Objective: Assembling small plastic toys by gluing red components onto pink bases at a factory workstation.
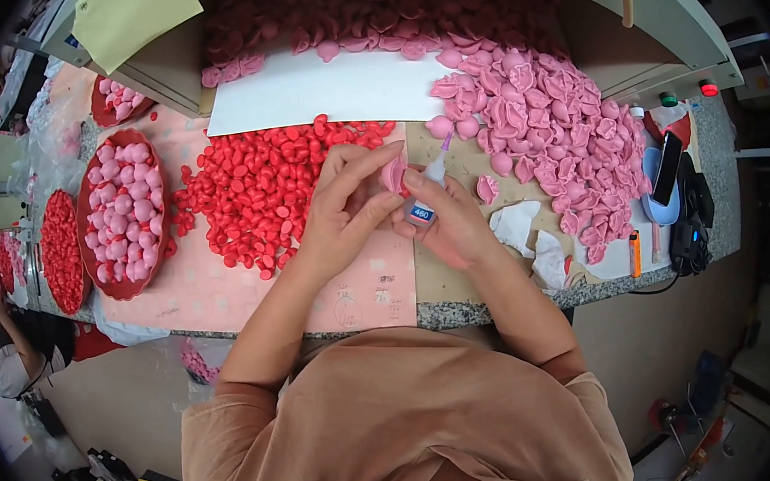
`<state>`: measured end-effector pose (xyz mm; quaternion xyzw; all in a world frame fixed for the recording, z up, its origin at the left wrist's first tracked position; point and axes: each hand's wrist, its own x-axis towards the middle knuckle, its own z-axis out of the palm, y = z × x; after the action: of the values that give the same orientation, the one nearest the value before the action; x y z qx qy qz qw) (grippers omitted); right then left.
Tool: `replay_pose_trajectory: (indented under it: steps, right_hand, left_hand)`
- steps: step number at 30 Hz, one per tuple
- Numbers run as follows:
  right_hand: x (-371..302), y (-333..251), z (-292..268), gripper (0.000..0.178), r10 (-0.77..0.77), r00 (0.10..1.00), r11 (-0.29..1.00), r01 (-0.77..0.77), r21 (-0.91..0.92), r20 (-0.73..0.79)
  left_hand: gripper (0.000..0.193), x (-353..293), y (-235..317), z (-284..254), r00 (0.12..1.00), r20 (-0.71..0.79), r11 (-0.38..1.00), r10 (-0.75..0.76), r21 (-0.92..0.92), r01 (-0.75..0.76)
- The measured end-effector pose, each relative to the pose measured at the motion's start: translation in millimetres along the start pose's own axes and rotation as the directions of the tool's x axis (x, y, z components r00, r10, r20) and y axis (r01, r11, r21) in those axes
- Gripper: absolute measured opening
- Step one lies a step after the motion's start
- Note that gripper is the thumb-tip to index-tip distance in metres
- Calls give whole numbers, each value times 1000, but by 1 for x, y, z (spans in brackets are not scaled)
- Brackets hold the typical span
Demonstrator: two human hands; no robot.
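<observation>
Pink and ruffle-edged, a small moulded piece (394, 174) sits between a worker's hands above the bench, pinched in the fingertips of the left hand (342, 209), the right thumb close against it. The right hand (453, 220) wraps a slim squeeze bottle (435, 172), whose narrow purple tip points away from the piece. The step appears to be gluing or joining; the next move likely calls for swinging the tip to the piece and squeezing lightly. Glossy red beads (255, 193), rounded with some flat faces, lie heaped on pink paper (368, 302). Matte pink parts (530, 106), some folded like shells, others ball-shaped, spread at right. At left, a red dish (126, 290) holds smooth pink balls (127, 208).
</observation>
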<state>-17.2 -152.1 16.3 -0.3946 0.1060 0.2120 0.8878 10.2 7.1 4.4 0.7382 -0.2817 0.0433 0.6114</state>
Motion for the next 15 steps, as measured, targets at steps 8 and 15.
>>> replay_pose_trajectory:
  steps: [8, 15]
  right_hand:
    - [-6, -7, 1, 32, 50, 996, 982, -36, -186, 72]
    - [-4, -15, -9, 23, -369, 929, 695, 298, -655, 31]
  left_hand:
    - [40, 1, 13, 9, 907, 98, 592, -409, -728, 345]
    - [43, 2, -5, -7, 875, 141, 192, -464, -948, 255]
